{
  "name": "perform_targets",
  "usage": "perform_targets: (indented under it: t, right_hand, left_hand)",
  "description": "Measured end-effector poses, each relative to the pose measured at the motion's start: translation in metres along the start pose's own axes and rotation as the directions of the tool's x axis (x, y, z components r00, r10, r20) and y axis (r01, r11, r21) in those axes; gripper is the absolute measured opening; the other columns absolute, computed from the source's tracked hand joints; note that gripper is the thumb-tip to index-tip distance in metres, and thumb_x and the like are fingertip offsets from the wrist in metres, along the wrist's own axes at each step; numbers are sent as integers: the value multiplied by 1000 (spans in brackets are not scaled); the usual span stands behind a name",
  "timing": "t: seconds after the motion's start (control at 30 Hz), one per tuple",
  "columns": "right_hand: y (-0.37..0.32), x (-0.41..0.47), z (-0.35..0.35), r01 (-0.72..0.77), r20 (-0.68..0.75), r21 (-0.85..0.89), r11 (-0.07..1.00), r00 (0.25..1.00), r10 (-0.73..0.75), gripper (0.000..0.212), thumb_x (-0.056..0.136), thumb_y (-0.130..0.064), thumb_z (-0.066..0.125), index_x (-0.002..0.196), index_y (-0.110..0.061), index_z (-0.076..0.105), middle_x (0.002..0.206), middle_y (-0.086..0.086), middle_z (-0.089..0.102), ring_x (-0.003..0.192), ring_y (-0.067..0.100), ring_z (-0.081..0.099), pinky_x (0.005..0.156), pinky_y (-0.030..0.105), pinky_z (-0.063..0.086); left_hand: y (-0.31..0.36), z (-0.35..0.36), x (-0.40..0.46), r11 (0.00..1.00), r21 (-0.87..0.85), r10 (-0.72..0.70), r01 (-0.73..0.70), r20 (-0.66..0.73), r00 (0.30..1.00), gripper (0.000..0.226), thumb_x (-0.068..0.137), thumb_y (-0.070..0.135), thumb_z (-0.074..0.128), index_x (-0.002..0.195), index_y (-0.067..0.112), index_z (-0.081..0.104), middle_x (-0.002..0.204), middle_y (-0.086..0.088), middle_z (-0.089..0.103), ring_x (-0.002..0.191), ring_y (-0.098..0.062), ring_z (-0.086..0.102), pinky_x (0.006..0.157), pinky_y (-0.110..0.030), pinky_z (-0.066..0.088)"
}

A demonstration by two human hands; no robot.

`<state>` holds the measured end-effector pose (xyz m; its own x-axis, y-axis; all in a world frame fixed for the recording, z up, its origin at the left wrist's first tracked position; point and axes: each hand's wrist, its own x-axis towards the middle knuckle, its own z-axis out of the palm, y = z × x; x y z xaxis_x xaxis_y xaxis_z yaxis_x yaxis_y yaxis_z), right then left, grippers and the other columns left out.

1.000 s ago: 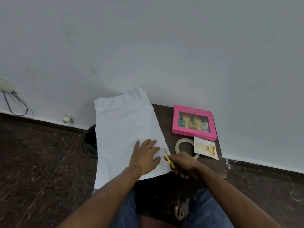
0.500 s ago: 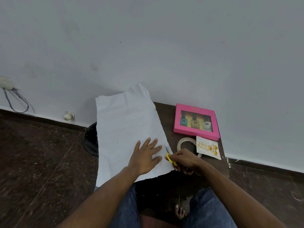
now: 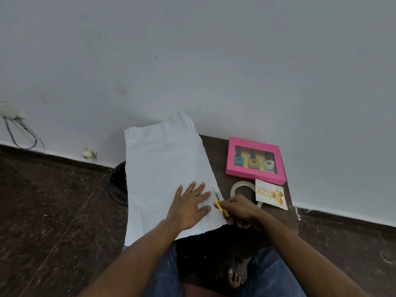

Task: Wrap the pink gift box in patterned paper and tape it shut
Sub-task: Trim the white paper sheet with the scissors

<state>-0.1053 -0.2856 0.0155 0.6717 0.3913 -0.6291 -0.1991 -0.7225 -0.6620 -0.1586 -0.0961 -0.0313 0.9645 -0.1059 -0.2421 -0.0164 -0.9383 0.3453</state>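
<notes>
A large sheet of wrapping paper lies white side up over the left part of a small brown table, its far end curling up against the wall. My left hand presses flat on the paper near its right edge. My right hand grips yellow-handled scissors, whose blades point along that right edge. The pink gift box, with three small bottles behind its window, rests at the table's back right. A roll of clear tape lies in front of the box, partly behind my right hand.
A birthday card lies right of the tape roll. A black bin stands on the dark floor left of the table, half under the paper. A cable hangs on the wall at far left. My knees and a foot are below the table.
The scissors and my right hand have crept slightly forward along the paper's right edge. My left hand stays pressed on the sheet. The view has shifted a little.
</notes>
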Motion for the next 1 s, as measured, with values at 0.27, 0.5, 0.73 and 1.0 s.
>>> perform_targets:
  t: [0.27, 0.5, 0.73, 1.0]
  right_hand:
    - [-1, -1, 2, 3, -19, 19, 1000, 1000, -2, 46, 95, -47, 60, 71, -8, 60, 56, 4, 56, 37, 12, 41, 38, 20, 30]
    - [-7, 2, 3, -8, -39, 20, 1000, 999, 8, 47, 95, -47, 60, 66, -9, 58, 54, 4, 55, 37, 12, 41, 38, 20, 31]
    - [-4, 2, 2, -1, -38, 10, 1000, 999, 1, 43, 96, -43, 60, 70, -8, 60, 53, 2, 54, 37, 12, 41, 38, 21, 31]
    - [-11, 4, 3, -28, -33, 38, 999, 999, 29, 43, 97, -43, 59, 69, -10, 59, 53, 2, 53, 37, 12, 41, 37, 21, 32]
  left_hand:
    - [-1, 0, 0, 1000, -13, 1, -1, -6, 1000, 56, 100, 57, 30, 152, 40, 23, 163, 13, 1, 151, -14, -8, 121, -49, -7]
    - [0, 0, 0, 999, -38, 6, -6, -22, 1000, 54, 100, 56, 32, 152, 40, 26, 163, 13, 2, 151, -13, -7, 121, -47, -8]
    - [-1, 1, 0, 999, -35, 4, -4, -16, 1000, 55, 100, 57, 33, 151, 40, 26, 163, 13, 2, 151, -13, -6, 121, -47, -8]
    - [-2, 2, 2, 1000, -24, 2, -2, -16, 1000, 55, 99, 59, 32, 151, 41, 26, 163, 14, 2, 151, -13, -6, 119, -46, -9]
